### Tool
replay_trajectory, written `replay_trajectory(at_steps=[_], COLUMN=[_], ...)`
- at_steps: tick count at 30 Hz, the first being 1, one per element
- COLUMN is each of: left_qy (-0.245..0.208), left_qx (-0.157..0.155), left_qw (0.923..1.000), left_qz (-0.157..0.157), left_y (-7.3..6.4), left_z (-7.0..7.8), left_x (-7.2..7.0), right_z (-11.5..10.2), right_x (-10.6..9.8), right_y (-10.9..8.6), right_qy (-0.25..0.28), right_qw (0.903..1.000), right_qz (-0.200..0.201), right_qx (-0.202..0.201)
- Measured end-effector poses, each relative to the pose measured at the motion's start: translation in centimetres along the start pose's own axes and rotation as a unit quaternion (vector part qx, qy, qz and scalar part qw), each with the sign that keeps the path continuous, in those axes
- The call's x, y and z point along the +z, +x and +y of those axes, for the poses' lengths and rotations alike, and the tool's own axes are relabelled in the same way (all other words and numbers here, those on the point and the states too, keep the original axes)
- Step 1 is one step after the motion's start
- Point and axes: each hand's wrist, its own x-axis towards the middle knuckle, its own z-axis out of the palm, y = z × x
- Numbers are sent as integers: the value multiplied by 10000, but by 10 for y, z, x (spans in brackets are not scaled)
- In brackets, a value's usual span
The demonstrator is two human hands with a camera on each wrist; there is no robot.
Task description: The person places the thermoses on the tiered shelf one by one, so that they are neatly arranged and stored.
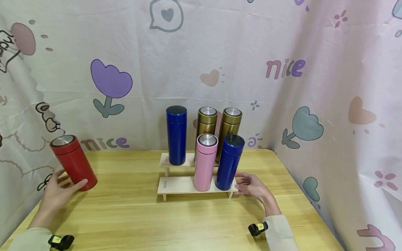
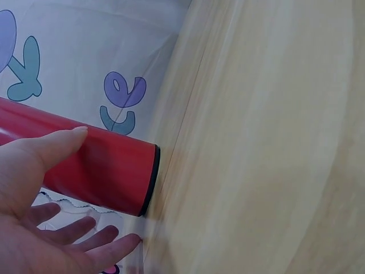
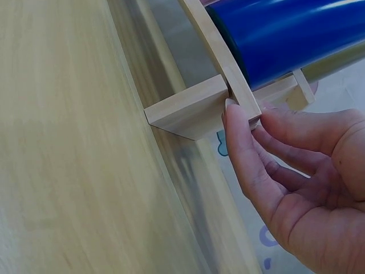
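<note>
A red thermos bottle (image 1: 74,162) with a steel lid stands on the table at the left. My left hand (image 1: 58,190) is beside it, the thumb along its front and the other fingers spread loosely at its side, not wrapped round it. Toward the middle is a two-step wooden rack (image 1: 179,184). My right hand (image 1: 252,188) pinches the right end of its lower step between thumb and index finger, plainest in the right wrist view. On that step stand a pink thermos (image 1: 205,164) and a blue thermos (image 1: 230,164). The upper step bears another blue thermos (image 1: 177,136) and two gold thermoses (image 1: 232,122).
Everything stands on a light wooden table (image 1: 132,216). A patterned cloth (image 1: 226,45) hangs behind it and along both sides. Each wrist carries a small black camera (image 1: 258,228).
</note>
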Motion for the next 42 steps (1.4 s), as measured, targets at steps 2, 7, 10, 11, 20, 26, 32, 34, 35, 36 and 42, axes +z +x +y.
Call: replay_trajectory(at_steps=[2,7,10,11,20,26,32,34,35,36,42], left_qy=[-21,-96,-83,-74,375,423,389,404,408,415,412], left_qx=[-17,13,39,61,632,801,896,948,965,983,1039], left_qw=[10000,10000,10000,9999,9961,9945,9942,9937,9936,9935,9937], left_qz=[17,0,29,42,488,521,449,442,421,389,61], left_y=[2,4,4,4,5,0,-3,-5,-6,-6,-11], left_z=[1,3,4,4,3,7,16,20,22,23,36], left_x=[0,0,1,2,9,12,17,19,20,20,25], right_z=[0,-2,-3,-3,-2,0,1,1,1,1,1], right_x=[0,1,1,2,1,1,1,1,1,1,0], right_y=[0,-1,-2,-2,0,0,1,1,1,1,2], right_qy=[2,-5,-25,-34,-17,55,150,162,169,174,139], right_qw=[10000,10000,10000,10000,10000,10000,9999,9999,9998,9998,9999], right_qz=[12,38,39,44,29,12,-23,-32,-37,-44,-48], right_qx=[0,16,25,29,33,17,-21,-22,-18,-11,6])
